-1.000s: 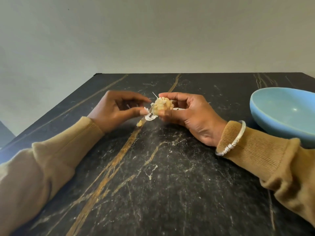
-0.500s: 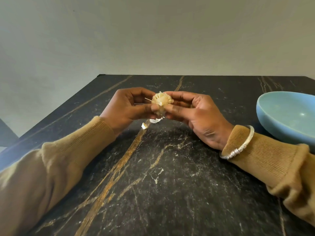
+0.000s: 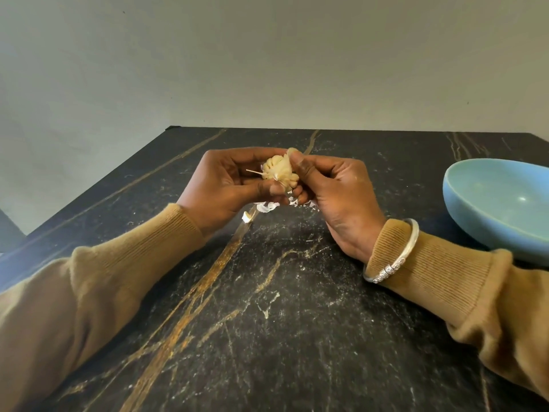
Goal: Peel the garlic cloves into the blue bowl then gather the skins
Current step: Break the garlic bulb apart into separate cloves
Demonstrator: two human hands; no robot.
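Head view: left hand (image 3: pixel 219 185) and right hand (image 3: pixel 332 188) both pinch the garlic bulb (image 3: pixel 279 173) at twelve o'clock; blue bowl (image 3: pixel 502 203) sits at three o'clock, skins (image 3: pixel 267 207) beneath.

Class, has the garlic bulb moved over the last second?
Yes. The garlic bulb has lifted slightly, sitting higher above the skin scraps on the table than before.

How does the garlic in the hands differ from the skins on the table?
The garlic is a yellowish, rounded bulb; the skins are thin white flakes. The garlic is held up by the left hand and right hand; the skins lie loose on the table. Neither is in the bowl.
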